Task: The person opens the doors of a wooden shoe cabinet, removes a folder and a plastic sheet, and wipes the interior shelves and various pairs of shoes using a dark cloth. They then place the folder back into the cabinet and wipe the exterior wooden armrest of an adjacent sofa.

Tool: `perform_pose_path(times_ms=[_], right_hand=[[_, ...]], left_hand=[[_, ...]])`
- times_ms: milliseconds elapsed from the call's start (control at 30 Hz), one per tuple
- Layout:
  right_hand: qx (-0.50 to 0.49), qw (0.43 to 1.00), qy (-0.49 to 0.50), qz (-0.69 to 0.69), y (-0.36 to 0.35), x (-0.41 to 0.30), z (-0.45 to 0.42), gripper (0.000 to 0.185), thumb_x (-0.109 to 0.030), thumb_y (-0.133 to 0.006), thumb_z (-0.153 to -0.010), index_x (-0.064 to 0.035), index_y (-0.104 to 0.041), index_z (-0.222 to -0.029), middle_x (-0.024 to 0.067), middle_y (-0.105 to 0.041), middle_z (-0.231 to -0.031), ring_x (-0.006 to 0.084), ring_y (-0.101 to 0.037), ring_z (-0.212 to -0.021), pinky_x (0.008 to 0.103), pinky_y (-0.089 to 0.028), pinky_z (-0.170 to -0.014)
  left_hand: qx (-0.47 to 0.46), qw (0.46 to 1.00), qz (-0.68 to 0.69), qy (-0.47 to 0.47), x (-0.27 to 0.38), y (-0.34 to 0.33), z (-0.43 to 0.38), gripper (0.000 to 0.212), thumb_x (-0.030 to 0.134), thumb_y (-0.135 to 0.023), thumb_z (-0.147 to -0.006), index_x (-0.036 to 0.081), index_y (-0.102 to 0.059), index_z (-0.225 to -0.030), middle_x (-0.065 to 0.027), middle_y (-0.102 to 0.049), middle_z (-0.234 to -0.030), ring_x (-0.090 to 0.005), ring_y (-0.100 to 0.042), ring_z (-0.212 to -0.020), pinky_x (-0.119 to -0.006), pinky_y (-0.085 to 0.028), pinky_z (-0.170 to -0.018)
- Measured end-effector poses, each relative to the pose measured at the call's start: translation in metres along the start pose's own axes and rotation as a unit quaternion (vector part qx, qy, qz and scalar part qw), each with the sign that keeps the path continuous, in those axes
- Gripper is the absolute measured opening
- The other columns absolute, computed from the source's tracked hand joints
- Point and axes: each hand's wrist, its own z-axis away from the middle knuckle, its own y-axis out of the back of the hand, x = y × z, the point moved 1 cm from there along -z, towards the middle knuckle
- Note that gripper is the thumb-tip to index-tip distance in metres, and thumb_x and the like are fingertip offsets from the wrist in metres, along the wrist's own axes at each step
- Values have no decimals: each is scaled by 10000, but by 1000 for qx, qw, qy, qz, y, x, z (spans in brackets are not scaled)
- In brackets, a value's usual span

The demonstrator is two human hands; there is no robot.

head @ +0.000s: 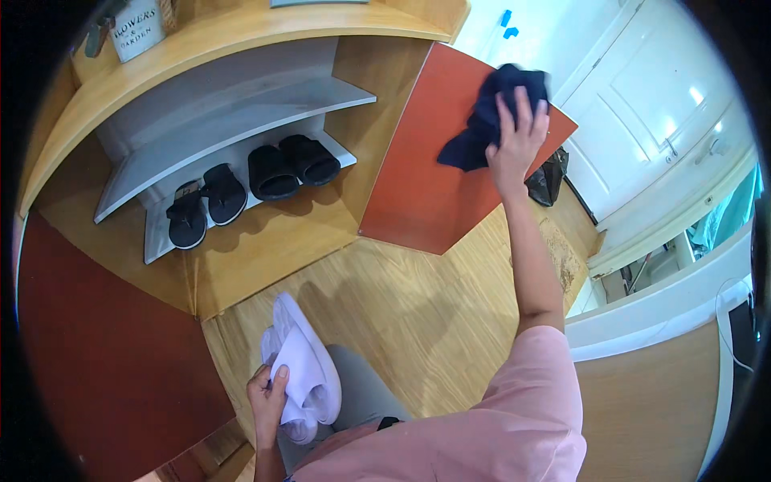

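My left hand [269,394] grips a pair of white slippers [306,367] low in front of my lap, the thumb over the upper strap. Out to the right, my right hand [521,135] presses a dark navy cloth [476,135] against the inside of an open red cabinet door [415,175]. In the wooden cabinet, black flip-flops [226,193] and black slide slippers [273,173] rest on the lower grey shelf [158,232]. The upper grey shelf [241,135] holds nothing that I can see.
A second red door [114,355] stands open at the left. A sign with writing [138,30] sits on the cabinet top [241,45]. Beyond the right door are a black plastic bag [547,179] and a white door [650,102]. Wood-look flooring [391,307] lies below me.
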Motion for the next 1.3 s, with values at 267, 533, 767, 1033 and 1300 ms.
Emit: perform_pose_path(times_ms=[267,533,767,1033,1300], right_hand=[[32,938,-319,-130,-51,-60,88,897,-37,-593,-544,-57,-251,-1373,257,-3,-1434,535,34,-1280,640,-47,-1012],[-302,833,-463,-12,-156,-149,221,441,-7,-530,-680,93,-450,-1102,260,-443,-1154,441,-419,-1052,509,-260,-921],[-111,367,-570,-727,-33,-271,129,281,42,-404,-785,-23,-559,-1010,85,-605,-839,186,-594,-662,289,-499,-546],[-211,204,-113,-949,149,-402,-85,551,-108,-726,-707,25,-482,-1182,145,-493,-1213,211,-513,-1079,321,-406,-926],[-36,579,-150,-801,163,-549,-36,557,-268,-528,-863,29,-356,-1302,214,-177,-1431,463,-154,-1289,504,-174,-1047]], left_hand=[[-16,1000,-20,-6,8,-23,14,311,202,-612,-829,-18,-509,-635,3,-416,-622,-76,-371,-608,-237,-308,-532],[14,992,-84,89,33,-6,30,309,258,-629,-816,-21,-646,-945,-91,-603,-775,-129,-536,-709,-287,-434,-633],[9,964,-55,260,5,25,49,612,603,-529,-774,23,-682,-893,-139,-654,-788,-214,-616,-705,-316,-467,-663],[-330,857,-390,69,0,65,33,816,748,-436,-719,-15,-636,-930,-210,-625,-816,-338,-601,-789,-395,-454,-685],[-206,942,-251,-84,-33,82,13,568,541,-628,-706,39,-611,-971,-219,-596,-1030,-338,-559,-967,-395,-429,-810]])
